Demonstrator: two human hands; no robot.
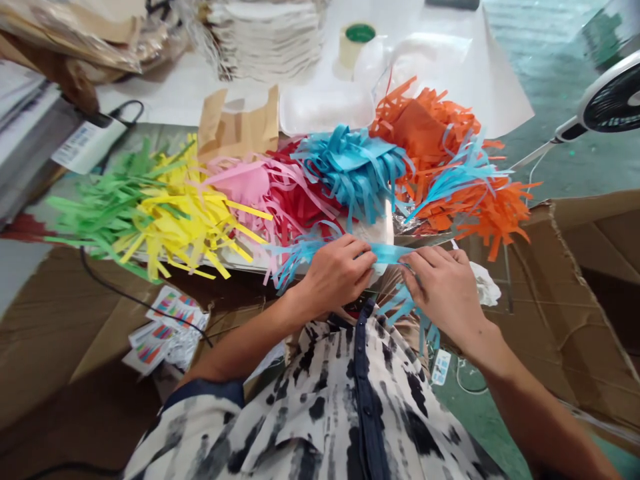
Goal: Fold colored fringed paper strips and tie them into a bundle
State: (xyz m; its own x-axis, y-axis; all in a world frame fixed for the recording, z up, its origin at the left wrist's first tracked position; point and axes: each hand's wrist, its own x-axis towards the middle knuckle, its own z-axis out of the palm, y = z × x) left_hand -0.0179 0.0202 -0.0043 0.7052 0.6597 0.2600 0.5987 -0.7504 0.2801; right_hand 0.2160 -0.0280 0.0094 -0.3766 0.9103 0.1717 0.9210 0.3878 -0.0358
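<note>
A light blue paper tassel [389, 253] is stretched flat between my two hands, at the table's front edge. My left hand [341, 272] is closed on its left part, where fringe strips fan out to the left. The fingers of my right hand [440, 283] pinch the other end, and more blue strips hang below that hand. Just beyond lies a heap of blue tassels [353, 167]. Orange tassels [425, 127] are to its right, with a loose blue tassel [463, 170] on top. Pink tassels [245, 183], yellow tassels [190, 210] and green tassels [105, 197] lie leftward.
Behind the tassels are a brown paper piece [240, 127], a white foam tray [327, 110], a tape roll [355, 43] and a stack of white bundles [265, 37]. A fan [610, 100] stands at right. Cardboard boxes [565, 307] flank me; printed cards [163, 327] lie lower left.
</note>
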